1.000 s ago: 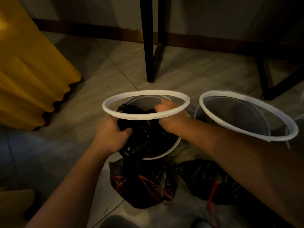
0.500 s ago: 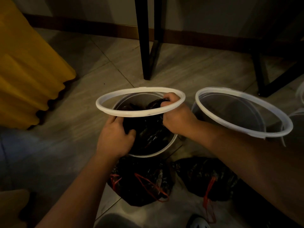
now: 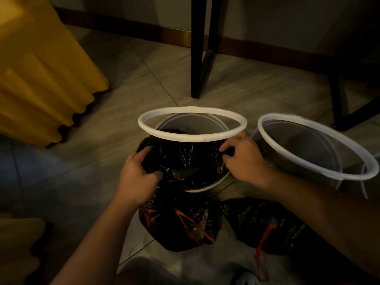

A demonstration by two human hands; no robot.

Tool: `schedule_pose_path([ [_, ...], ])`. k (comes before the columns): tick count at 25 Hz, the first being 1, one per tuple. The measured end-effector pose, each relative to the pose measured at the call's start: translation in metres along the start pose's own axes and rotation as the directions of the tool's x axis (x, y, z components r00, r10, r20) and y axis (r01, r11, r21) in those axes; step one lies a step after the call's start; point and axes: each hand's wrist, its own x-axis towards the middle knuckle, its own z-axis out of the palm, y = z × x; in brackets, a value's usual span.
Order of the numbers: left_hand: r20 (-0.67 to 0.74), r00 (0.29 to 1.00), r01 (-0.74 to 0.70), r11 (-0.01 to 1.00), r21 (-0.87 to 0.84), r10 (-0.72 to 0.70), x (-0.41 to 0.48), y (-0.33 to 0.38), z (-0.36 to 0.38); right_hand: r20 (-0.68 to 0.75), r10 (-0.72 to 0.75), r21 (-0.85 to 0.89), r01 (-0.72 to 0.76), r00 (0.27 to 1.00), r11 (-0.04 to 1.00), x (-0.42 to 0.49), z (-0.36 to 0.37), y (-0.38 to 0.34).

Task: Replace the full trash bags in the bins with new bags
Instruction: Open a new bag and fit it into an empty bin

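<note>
1. Trash bag [image 3: 185, 161]: a new black liner sitting in the mouth of the left bin [image 3: 195, 124] on the floor, beneath the raised white ring [image 3: 191, 138] and between my hands
2. Handling, as I judge it: very light, limp, thin and glossy, so probably slippery and easy to tear if snagged; it will hold no shape until stretched over the rim
3. Where to hold: at the open hem, on opposite sides, with the film bunched rather than pinched at one spot, then drawn outward and down over the rim
4. Left hand [image 3: 137, 177]: fingers curled into the film at the left side of the bin, thumb closed against them, clamped on the hem
5. Right hand [image 3: 244, 159]: fingers curled onto the film at the right side, just beside the right bin [image 3: 298, 145]; the grip looks closed on the hem
6. Full bag [image 3: 178, 225] and second full bag [image 3: 267, 219]: tied with red drawstrings [image 3: 265, 236], on the floor nearer me, apart from my hands; judged heavier, best lifted by the strings
7. Hidden or unclear: my fingertips are buried in the film; the ring covers the far hem, so I cannot tell whether it is over the rim there; the light is dim; the right bin is cut off at the right edge, and I cannot tell whether it has a liner
</note>
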Motion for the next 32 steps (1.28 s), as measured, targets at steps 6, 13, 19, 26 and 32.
schedule_pose_path([
  [6, 0.160, 0.984, -0.018, 0.930, -0.366, 0.082, -0.014, -0.015, 0.004, -0.024, 0.101, 0.058, -0.100, 0.995, 0.993, -0.019, 0.003, 0.008],
  [13, -0.087, 0.995, 0.016, 0.952, -0.305, -0.044, -0.024, -0.038, 0.023, 0.008, 0.217, 0.273, -0.211, 0.976, 0.939, -0.020, -0.013, 0.014],
  [19, -0.085, 0.996, -0.008, 0.974, -0.225, -0.012, -0.042, -0.056, 0.038, 0.098, -0.008, -0.172, 0.025, 0.995, 0.985, -0.040, -0.013, 0.016],
  [26, -0.139, 0.982, -0.110, 0.987, 0.115, 0.126, -0.041, -0.050, 0.051, 0.209, -0.077, -0.414, 0.160, 0.975, 0.896, -0.031, -0.011, 0.011],
  [32, -0.185, 0.982, 0.009, 0.986, -0.167, -0.040, -0.025, -0.046, 0.037, 0.192, -0.213, -0.530, 0.284, 0.958, 0.799, -0.017, -0.026, 0.002],
])
